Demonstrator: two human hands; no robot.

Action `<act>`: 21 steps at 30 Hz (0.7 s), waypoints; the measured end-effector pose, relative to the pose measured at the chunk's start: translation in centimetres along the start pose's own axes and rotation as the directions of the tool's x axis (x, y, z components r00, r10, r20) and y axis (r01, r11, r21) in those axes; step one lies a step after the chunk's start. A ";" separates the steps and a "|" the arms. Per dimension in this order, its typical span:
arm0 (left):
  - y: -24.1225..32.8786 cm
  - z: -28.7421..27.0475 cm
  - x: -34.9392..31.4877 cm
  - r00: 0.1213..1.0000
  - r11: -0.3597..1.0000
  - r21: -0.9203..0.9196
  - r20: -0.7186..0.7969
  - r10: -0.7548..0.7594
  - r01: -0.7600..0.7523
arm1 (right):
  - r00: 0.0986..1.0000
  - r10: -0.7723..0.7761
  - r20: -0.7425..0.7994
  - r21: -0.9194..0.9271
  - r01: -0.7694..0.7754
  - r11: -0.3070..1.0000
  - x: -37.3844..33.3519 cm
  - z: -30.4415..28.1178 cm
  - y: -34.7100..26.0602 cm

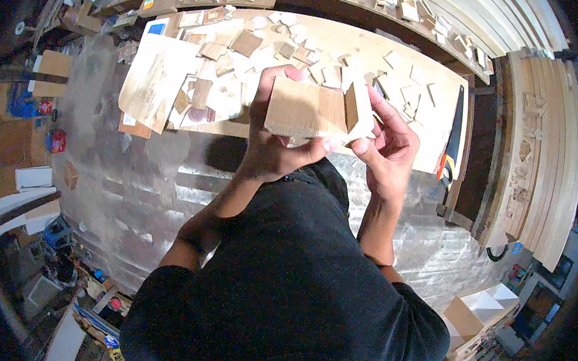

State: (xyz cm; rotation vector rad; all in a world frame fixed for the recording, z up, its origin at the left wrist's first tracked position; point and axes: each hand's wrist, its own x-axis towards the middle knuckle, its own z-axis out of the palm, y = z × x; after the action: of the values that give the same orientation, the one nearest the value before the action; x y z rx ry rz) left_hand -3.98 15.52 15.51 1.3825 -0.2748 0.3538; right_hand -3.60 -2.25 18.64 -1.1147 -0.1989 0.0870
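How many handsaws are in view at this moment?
1. The handsaw, with a black blade and an orange handle, lies along the right edge of the workbench, just right of the right hand. Others could be hidden under the wood offcuts.

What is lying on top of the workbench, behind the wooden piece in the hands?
On the workbench lie many wood scraps, a large board and a handsaw. The wooden piece and hands cover part.

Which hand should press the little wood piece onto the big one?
Probably the right hand. Its fingertips already pinch the small wood piece standing against the end of the larger wood block. The left hand grips that block from the other side, so it looks busy steadying it.
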 end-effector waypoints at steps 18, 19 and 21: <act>-3.0 10.0 3.0 0.997 0.999 0.012 0.068 0.028 -0.029 | 0.995 -0.031 0.095 -0.040 0.035 0.999 2.4 -12.4 -2.0; -3.1 10.3 2.7 0.999 1.000 -0.026 0.040 0.008 -0.006 | 0.995 -0.019 0.096 -0.049 0.024 0.999 2.4 -12.5 -2.1; -3.3 10.4 2.8 0.999 1.000 0.007 0.028 0.017 -0.017 | 0.995 -0.013 0.096 -0.045 0.018 0.999 2.6 -12.4 -2.3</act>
State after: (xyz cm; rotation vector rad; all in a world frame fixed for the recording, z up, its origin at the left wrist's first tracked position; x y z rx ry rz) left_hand 0.04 4.96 15.39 1.3932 -0.3089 0.3502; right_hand 1.41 -13.76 15.73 -1.1559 -0.2963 0.1224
